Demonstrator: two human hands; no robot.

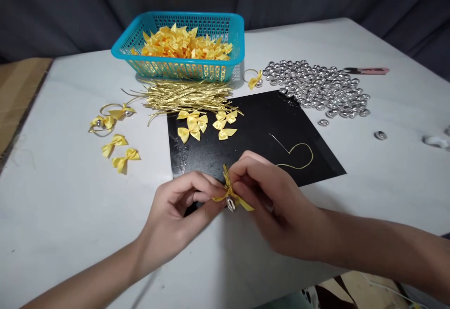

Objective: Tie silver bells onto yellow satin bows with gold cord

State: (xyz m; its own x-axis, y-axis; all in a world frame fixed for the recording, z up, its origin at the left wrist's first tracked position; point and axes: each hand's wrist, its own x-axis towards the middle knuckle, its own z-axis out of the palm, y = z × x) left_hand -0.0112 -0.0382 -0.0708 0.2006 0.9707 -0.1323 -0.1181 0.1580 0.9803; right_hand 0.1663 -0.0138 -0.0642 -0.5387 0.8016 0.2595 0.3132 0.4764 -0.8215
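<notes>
Between my two hands, above the near edge of the black sheet [256,121], is a yellow ribbon bow [245,203] with a silver jingle bell [230,204] at its middle. My left hand [176,220] is closed, thumb and fingers pinching the bow's left side. Closed on the other side, my right hand [284,206] grips it near the knot. Gold cord [226,174] sticks up from the bow between the fingertips. To the right, a needle [279,143] with yellow thread [311,152] lies on the sheet.
At the back, a blue basket [177,59] holds yellow bows. Gold cords [190,95] lie before it, with loose bows [190,126] nearby. Silver bells [316,86] are heaped at right beside pink-handled snips [372,71]. Finished-looking bow-and-bell pieces [101,124] lie at left.
</notes>
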